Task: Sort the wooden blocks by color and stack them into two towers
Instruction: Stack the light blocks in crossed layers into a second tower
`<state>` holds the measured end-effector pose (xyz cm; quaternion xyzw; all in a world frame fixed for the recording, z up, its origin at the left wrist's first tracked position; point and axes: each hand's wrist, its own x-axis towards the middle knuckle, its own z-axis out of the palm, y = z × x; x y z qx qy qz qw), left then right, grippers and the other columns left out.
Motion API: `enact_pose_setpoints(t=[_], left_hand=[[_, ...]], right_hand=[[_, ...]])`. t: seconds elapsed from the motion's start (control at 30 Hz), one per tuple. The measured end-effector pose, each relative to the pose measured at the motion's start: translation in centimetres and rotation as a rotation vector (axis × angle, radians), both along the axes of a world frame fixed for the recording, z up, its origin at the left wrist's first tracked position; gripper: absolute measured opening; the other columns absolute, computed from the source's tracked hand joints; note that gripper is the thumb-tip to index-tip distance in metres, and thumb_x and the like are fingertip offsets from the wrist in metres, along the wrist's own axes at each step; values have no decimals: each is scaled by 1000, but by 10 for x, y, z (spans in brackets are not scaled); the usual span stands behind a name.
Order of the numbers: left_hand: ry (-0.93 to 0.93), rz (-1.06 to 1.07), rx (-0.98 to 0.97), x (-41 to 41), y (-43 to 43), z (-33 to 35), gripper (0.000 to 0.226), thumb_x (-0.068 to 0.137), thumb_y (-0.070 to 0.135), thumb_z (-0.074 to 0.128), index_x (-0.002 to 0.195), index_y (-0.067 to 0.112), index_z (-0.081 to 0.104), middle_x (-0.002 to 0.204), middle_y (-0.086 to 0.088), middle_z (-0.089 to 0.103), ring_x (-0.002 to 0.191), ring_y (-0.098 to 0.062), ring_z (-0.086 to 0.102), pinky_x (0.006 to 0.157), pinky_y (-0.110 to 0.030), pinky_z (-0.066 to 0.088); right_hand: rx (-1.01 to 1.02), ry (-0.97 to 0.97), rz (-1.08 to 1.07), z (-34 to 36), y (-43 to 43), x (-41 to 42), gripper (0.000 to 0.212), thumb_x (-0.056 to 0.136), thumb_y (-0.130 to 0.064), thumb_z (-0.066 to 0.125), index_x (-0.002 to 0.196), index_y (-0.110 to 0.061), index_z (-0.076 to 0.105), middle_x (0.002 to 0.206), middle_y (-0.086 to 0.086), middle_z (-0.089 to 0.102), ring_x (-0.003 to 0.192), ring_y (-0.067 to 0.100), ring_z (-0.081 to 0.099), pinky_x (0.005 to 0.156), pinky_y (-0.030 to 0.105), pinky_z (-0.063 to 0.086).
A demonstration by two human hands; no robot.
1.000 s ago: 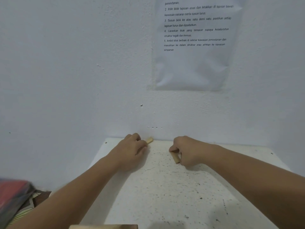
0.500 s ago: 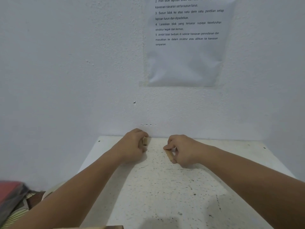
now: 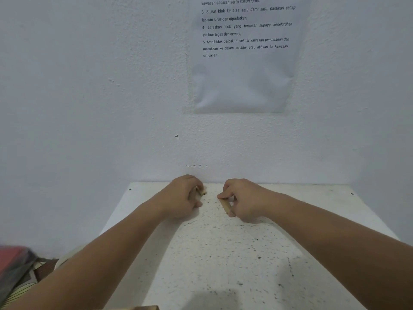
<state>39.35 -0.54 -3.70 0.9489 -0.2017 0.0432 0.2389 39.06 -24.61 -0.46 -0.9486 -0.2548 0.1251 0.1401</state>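
Blocks show only partly: left hand (image 3: 182, 198) wraps the left block (image 3: 203, 193), right hand (image 3: 244, 199) pinches the right block (image 3: 224, 205).

Tan wooden block (image 3: 225, 206); black-speckled white table (image 3: 223, 253)

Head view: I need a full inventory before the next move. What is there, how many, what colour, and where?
right light wooden block: one, tan, on the table near the wall
left light wooden block: one, tan, mostly hidden by fingers, near the wall
wooden piece: one, tan, cut off at the bottom edge
white speckled table: one, white with dark specks, against the wall
printed paper sheet: one, white with black text, on the wall
white wall: one, white, behind the table
red and striped cloth: count unclear, blurred, lower left
left hand: grips the left block
right hand: pinches the right block
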Motion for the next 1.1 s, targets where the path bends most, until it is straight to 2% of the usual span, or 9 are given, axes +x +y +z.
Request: enact_pose_setpoints(t=[0.13, 0.27, 0.37, 0.47, 0.67, 0.87, 0.93, 1.0, 1.1], left_hand=[[23, -4, 15, 1, -5, 3, 52, 84, 23, 85, 132, 17, 66, 122, 6, 58, 108, -8, 53, 96, -19, 41], [21, -33, 8, -2, -7, 1, 32, 85, 25, 84, 115, 28, 76, 117, 14, 58, 101, -3, 57, 87, -15, 43], [26, -54, -8, -2, -6, 4, 27, 82, 23, 86, 107, 32, 77, 116, 17, 62, 101, -3, 61, 88, -21, 49], [89, -65, 50, -1, -1, 12, 30, 82, 33, 85, 110, 40, 76, 113, 19, 64, 101, -4, 63, 89, -27, 54], [89, -102, 161, -6, 1, 26, 30, 88, 29, 78, 116, 40, 77, 112, 12, 67, 101, -7, 63, 92, -34, 56], [82, -53, 115, -32, 24, 59, 32, 83, 46, 83, 114, 36, 79, 95, 17, 69, 89, -2, 66, 89, -35, 59], [63, 7, 59, -48, 31, 91, 36, 79, 49, 86, 113, 38, 79, 98, 18, 72, 91, 1, 68, 92, -33, 58], [6, 53, -31, -71, 34, 130, 39, 75, 46, 89, 112, 37, 79, 98, 17, 75, 90, 1, 71, 95, -33, 58], [-89, 88, -203, -123, 28, 201, 36, 73, 34, 93, 107, 30, 81, 92, 11, 78, 88, -8, 75, 96, -33, 58]], right_hand=[[10, 1, -8, -1, 0, 0, 52, 87, -14, 77, 137, -25, 64, 123, -13, 50, 92, 5, 49, 86, 24, 44], [32, 10, -23, -1, -1, -1, 47, 86, -11, 77, 130, -25, 67, 120, -15, 50, 95, 8, 53, 91, 28, 50], [38, 14, -27, -2, 0, 1, 54, 86, -15, 78, 136, -25, 64, 121, -14, 50, 94, 6, 49, 88, 25, 46], [31, 11, -14, -1, 1, 0, 56, 87, -14, 78, 140, -25, 62, 123, -14, 49, 96, 6, 48, 88, 23, 43], [19, 14, -25, 2, 0, -7, 50, 91, -8, 70, 139, -21, 60, 132, -16, 49, 101, 8, 50, 83, 20, 41], [-31, -7, -54, 26, 6, -30, 33, 91, -13, 64, 122, -5, 66, 125, 4, 61, 108, 24, 63, 92, 39, 57], [31, 2, -71, 46, 5, -50, 37, 89, -13, 66, 125, -7, 65, 124, 0, 61, 103, 21, 64, 89, 37, 58], [157, 29, -102, 75, 2, -76, 44, 88, -16, 72, 131, -20, 64, 116, -12, 60, 90, 8, 62, 79, 25, 53], [341, -61, -158, 132, -8, -123, 32, 79, -23, 85, 107, -30, 72, 92, -22, 62, 68, -4, 56, 65, 16, 42]])
